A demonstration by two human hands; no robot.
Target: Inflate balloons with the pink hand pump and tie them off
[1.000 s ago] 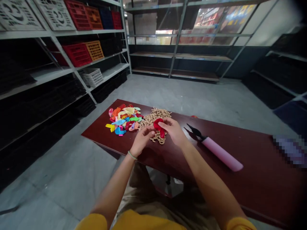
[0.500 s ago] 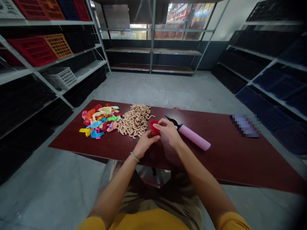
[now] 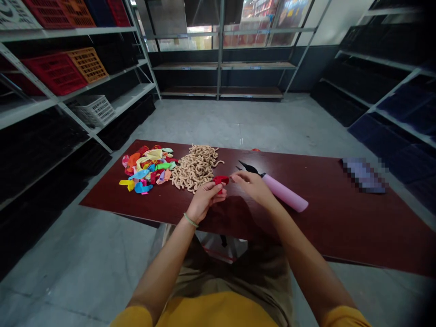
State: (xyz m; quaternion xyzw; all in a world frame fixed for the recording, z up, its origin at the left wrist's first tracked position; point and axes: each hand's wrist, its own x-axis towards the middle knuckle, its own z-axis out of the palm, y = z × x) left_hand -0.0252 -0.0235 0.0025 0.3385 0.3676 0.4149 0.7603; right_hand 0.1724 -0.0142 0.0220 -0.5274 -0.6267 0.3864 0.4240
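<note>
My left hand (image 3: 204, 200) is closed on a limp red balloon (image 3: 220, 180) just above the dark red table (image 3: 340, 222). My right hand (image 3: 250, 184) hovers a little to the right of the balloon, fingers loosely spread and holding nothing, right beside the pink hand pump (image 3: 284, 193) with its black nozzle. A heap of tan string pieces (image 3: 195, 165) lies just beyond my left hand. Further left lies a pile of several coloured balloons (image 3: 146, 168).
A blurred flat object (image 3: 364, 174) lies on the table's right part. Metal shelving with red, orange and white crates (image 3: 54, 70) runs along the left. Dark shelves line the right side and back wall. Grey concrete floor surrounds the table.
My right hand has let go of the red balloon and moved right toward the pump. The left hand now holds the balloon alone. The view first swung right, then steadied.
</note>
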